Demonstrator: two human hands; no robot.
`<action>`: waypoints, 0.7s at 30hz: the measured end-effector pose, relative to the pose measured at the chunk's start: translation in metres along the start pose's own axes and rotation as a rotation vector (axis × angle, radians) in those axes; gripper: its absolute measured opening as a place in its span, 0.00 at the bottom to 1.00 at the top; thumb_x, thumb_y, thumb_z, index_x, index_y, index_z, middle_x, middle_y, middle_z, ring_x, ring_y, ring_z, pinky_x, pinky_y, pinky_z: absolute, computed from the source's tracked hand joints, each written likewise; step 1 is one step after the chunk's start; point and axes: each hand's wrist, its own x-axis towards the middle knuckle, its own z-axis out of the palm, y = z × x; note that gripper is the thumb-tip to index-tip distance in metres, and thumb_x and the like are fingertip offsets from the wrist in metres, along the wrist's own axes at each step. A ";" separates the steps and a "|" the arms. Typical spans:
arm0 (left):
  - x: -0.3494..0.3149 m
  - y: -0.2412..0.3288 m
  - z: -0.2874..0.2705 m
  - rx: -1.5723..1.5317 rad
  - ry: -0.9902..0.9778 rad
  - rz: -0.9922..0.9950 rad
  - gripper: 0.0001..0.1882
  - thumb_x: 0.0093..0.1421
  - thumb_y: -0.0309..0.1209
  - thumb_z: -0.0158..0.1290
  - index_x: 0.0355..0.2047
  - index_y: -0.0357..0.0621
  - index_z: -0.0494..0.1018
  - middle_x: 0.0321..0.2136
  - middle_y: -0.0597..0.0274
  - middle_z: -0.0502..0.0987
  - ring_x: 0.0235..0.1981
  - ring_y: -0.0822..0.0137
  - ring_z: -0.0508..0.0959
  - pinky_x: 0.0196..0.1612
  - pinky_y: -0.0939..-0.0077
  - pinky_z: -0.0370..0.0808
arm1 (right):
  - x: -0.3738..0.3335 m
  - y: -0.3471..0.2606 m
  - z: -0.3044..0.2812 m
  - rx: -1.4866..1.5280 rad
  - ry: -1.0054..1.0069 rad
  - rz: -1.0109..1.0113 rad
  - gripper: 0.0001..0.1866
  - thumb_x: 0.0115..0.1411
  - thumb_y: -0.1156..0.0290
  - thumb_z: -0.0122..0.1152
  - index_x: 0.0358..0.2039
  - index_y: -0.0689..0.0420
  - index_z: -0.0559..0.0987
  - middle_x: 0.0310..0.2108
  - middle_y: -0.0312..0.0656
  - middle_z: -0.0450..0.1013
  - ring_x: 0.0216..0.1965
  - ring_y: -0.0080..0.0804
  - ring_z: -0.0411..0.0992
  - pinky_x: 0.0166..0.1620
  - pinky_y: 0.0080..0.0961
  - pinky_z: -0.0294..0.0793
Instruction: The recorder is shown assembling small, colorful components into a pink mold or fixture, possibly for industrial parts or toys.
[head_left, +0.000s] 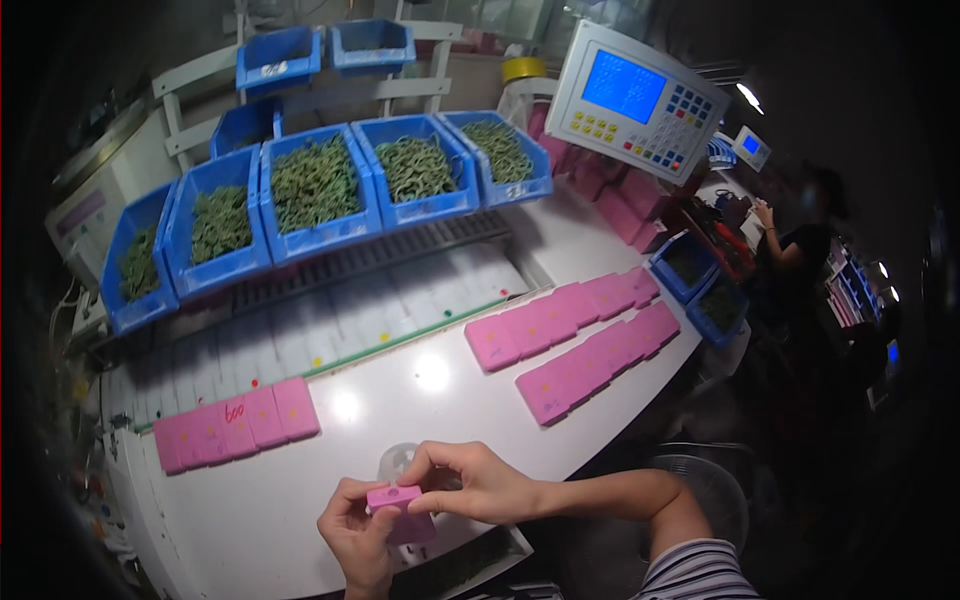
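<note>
Near the front edge of the white table, both hands grip a small pink rubber mould (411, 529) that has a round hole in its upper face. My left hand (358, 535) has its fingers and thumb closed around the mould's left side. From the right, my right hand (472, 484) pinches the mould's top edge between thumb and fingers. A clear round dish (394, 459) lies just behind the hands, partly covered by them. Below the hands, an open drawer or tray (515, 545) holds small dark green bits.
Overlapping pink moulds lie in a left row (237, 428) and two right rows (560, 318). Blue bins (400, 212) with green pieces stand along the back. A control panel with a blue screen (640, 95) rises behind the right rows. Another person (800, 245) sits at far right.
</note>
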 end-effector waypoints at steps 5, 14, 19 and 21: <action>0.003 0.006 0.027 0.238 -0.121 -0.032 0.22 0.65 0.43 0.42 0.44 0.33 0.68 0.32 0.58 0.74 0.29 0.70 0.76 0.31 0.77 0.75 | 0.010 -0.025 -0.033 -0.183 -0.061 0.030 0.15 0.56 0.71 0.60 0.43 0.61 0.72 0.35 0.39 0.74 0.33 0.21 0.72 0.37 0.20 0.72; 0.003 0.014 0.010 -0.322 0.312 -0.533 0.17 0.65 0.41 0.42 0.42 0.40 0.69 0.28 0.61 0.74 0.24 0.71 0.74 0.25 0.77 0.73 | 0.003 -0.137 -0.389 -1.483 1.842 -0.563 0.31 0.45 0.62 0.68 0.47 0.63 0.66 0.43 0.54 0.66 0.45 0.50 0.66 0.49 0.38 0.65; 0.002 0.019 0.009 -0.454 0.443 -0.680 0.21 0.66 0.46 0.39 0.44 0.41 0.68 0.29 0.58 0.74 0.24 0.66 0.75 0.24 0.77 0.74 | 0.009 -0.126 -0.468 -0.898 1.673 -0.566 0.36 0.43 0.59 0.71 0.48 0.63 0.67 0.45 0.55 0.68 0.49 0.51 0.66 0.51 0.36 0.64; 0.011 0.029 0.010 -0.500 0.372 -0.660 0.22 0.65 0.47 0.39 0.45 0.40 0.68 0.32 0.56 0.73 0.28 0.63 0.75 0.28 0.73 0.74 | 0.012 -0.118 -0.498 -1.042 1.798 -0.384 0.37 0.42 0.57 0.72 0.48 0.64 0.67 0.45 0.53 0.69 0.48 0.47 0.68 0.52 0.33 0.65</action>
